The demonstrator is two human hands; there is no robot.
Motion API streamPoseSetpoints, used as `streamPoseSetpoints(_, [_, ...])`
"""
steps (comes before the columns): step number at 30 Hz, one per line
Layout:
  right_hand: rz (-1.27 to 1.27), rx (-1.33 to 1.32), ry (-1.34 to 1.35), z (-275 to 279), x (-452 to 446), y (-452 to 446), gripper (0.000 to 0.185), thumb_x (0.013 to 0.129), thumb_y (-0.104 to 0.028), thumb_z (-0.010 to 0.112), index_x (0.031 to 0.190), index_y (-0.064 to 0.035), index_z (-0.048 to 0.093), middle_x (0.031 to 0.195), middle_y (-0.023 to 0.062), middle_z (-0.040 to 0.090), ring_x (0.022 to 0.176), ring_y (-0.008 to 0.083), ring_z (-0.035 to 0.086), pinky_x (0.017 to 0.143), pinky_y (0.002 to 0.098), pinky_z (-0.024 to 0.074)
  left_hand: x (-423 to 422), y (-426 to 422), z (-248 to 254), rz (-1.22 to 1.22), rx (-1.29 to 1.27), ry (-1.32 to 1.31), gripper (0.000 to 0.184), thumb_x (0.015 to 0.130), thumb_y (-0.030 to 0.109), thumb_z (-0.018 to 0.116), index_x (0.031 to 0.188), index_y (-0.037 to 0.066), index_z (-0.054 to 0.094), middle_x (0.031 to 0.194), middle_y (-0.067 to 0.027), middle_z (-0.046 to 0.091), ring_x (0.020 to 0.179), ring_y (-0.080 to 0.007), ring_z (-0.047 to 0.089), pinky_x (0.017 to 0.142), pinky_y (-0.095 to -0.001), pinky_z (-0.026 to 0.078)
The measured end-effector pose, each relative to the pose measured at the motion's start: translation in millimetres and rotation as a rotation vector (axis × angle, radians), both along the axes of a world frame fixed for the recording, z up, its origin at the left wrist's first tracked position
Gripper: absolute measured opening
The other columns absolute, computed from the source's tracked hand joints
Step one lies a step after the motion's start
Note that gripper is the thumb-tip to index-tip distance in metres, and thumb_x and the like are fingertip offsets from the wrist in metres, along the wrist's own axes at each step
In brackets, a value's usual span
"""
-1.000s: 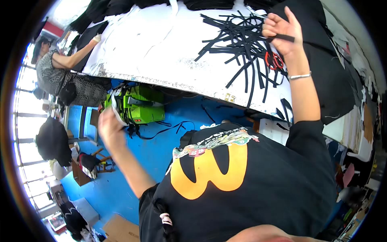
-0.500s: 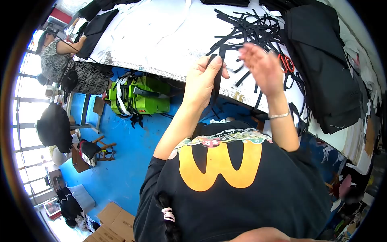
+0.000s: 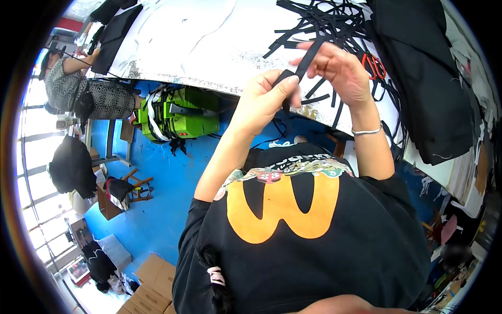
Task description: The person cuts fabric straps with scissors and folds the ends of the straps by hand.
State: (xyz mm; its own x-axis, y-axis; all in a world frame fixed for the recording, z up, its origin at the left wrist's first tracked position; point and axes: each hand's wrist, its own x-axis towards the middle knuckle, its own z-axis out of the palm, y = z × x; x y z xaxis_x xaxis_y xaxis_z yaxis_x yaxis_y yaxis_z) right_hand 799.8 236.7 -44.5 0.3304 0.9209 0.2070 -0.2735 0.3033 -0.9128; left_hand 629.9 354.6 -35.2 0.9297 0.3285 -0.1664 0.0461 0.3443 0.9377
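Observation:
My left hand (image 3: 270, 99) is closed on a black fabric strap (image 3: 309, 58), pinching it between thumb and fingers above the table's front edge. From that grip, one length of the strap slants up to the right and a darker part hangs below. My right hand (image 3: 341, 75) is just to the right, palm partly showing, fingers apart and slightly bent. Its fingertips reach behind the upper part of the strap; whether they touch it is hard to tell. Beyond both hands lies a tangled pile of black straps (image 3: 334, 25) on the white table (image 3: 209, 52).
Red-handled scissors (image 3: 373, 67) lie right of the pile, beside a stack of black fabric (image 3: 418, 78). A green machine or case (image 3: 196, 112) stands below the table at left. Another person (image 3: 73, 83) works at the far left. Cardboard boxes (image 3: 157, 277) sit on the blue floor.
My right hand has moved left and bent its fingers, coming behind the strap. The strap's upper length now slants up to the right from my left hand. The view has shifted slightly.

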Motion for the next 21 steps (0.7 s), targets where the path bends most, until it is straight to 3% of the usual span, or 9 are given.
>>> streamPoseSetpoints(3, [-0.183, -0.178, -0.031, 3.4, -22.8, 12.7, 0.039, 0.093, -0.035, 0.055, 0.103, 0.0014, 0.065, 0.09, 0.0113, 0.07, 0.077, 0.013, 0.064, 0.078, 0.0242, 0.0486, 4.9, -6.4, -9.0, 0.08, 0.197, -0.09, 0.02, 0.092, 0.022, 0.06, 0.088, 0.003, 0.064, 0.068, 0.0002, 0.062, 0.059, -0.002, 0.049, 0.05, -0.0163, 0.031])
streamPoseSetpoints(5, [-0.337, -0.183, 0.087, 4.4, -21.4, 20.5, 0.031, 0.092, -0.031, 0.059, 0.093, -0.0011, 0.067, 0.087, 0.0113, 0.071, 0.079, 0.0103, 0.064, 0.075, 0.0229, 0.0468, 0.9, -3.4, -12.2, 0.042, 0.235, -0.008, 0.022, 0.091, 0.021, 0.06, 0.085, 0.001, 0.063, 0.065, 0.0006, 0.059, 0.056, -0.0033, 0.047, 0.05, -0.0183, 0.03])
streamPoseSetpoints(9, [-0.608, -0.065, -0.056, -3.6, 40.3, 22.0, 0.025, 0.09, -0.03, 0.062, 0.087, -0.006, 0.067, 0.086, 0.0101, 0.071, 0.07, 0.0042, 0.057, 0.069, 0.0208, 0.0416, -31.1, 17.0, -3.7, 0.028, 0.227, 0.09, 0.019, 0.087, 0.018, 0.062, 0.085, -0.001, 0.065, 0.058, 0.0042, 0.047, 0.052, -0.0039, 0.037, 0.049, -0.0204, 0.026])
streamPoseSetpoints(15, [-0.886, 0.045, 0.144, -20.4, 165.5, -6.5, 0.015, 0.088, -0.017, 0.065, 0.084, -0.0026, 0.066, 0.087, 0.0121, 0.071, 0.061, 0.0061, 0.054, 0.06, 0.0176, 0.0426, -102.6, 74.8, -38.6, 0.211, 0.278, 0.312, 0.02, 0.093, 0.02, 0.057, 0.087, 0.002, 0.063, 0.057, 0.005, 0.044, 0.048, -0.0021, 0.032, 0.045, -0.0187, 0.022])
streamPoseSetpoints(16, [-0.964, -0.024, -0.063, -24.2, 176.5, -12.4, 0.019, 0.09, -0.018, 0.063, 0.087, -0.0001, 0.066, 0.087, 0.0106, 0.071, 0.063, 0.005, 0.054, 0.061, 0.0177, 0.0431, -106.4, 78.8, -38.1, 0.255, 0.246, 0.281, 0.021, 0.095, 0.021, 0.055, 0.09, 0.001, 0.062, 0.058, 0.005, 0.043, 0.048, -0.0018, 0.03, 0.045, -0.0184, 0.021])
streamPoseSetpoints(17, [-1.073, -0.228, -0.524, -35.3, 195.3, -21.5, 0.029, 0.089, -0.028, 0.063, 0.094, 0.0012, 0.066, 0.087, 0.0108, 0.071, 0.068, 0.0149, 0.061, 0.068, 0.0261, 0.0486, -110.1, 82.2, -35.8, 0.299, 0.216, 0.248, 0.023, 0.096, 0.021, 0.052, 0.094, 0.001, 0.061, 0.06, 0.005, 0.042, 0.047, -0.0016, 0.028, 0.044, -0.0182, 0.02])
streamPoseSetpoints(18, [-1.058, -0.221, -0.518, -31.4, 183.5, -16.1, 0.029, 0.089, -0.028, 0.063, 0.094, 0.0012, 0.066, 0.087, 0.0108, 0.071, 0.068, 0.0149, 0.061, 0.068, 0.0261, 0.0486, -109.5, 80.9, -31.2, 0.317, 0.201, 0.182, 0.026, 0.099, 0.023, 0.048, 0.099, 0.0, 0.059, 0.062, 0.005, 0.041, 0.048, -0.0018, 0.025, 0.044, -0.0182, 0.019])
streamPoseSetpoints(20, [-1.327, -0.665, -1.628, -14.8, 147.6, -17.3, 0.045, 0.082, -0.044, 0.062, 0.094, -0.0006, 0.067, 0.089, 0.017, 0.069, 0.085, 0.0339, 0.066, 0.078, 0.043, 0.0502, -98.5, 72.4, -19.4, 0.381, 0.197, 0.099, 0.027, 0.1, 0.023, 0.046, 0.1, 0.0, 0.06, 0.062, 0.005, 0.041, 0.049, -0.0019, 0.027, 0.044, -0.0182, 0.02])
streamPoseSetpoints(21, [-0.957, -0.726, -1.304, -0.5, 111.8, -10.1, 0.04, 0.083, -0.04, 0.061, 0.095, -0.0021, 0.068, 0.096, 0.0188, 0.068, 0.087, 0.0319, 0.066, 0.077, 0.0445, 0.0503, -91.4, 66.3, -15.5, 0.386, 0.201, 0.046, 0.028, 0.1, 0.023, 0.046, 0.1, 0.0, 0.06, 0.062, 0.0051, 0.04, 0.05, -0.0019, 0.028, 0.045, -0.0181, 0.02])
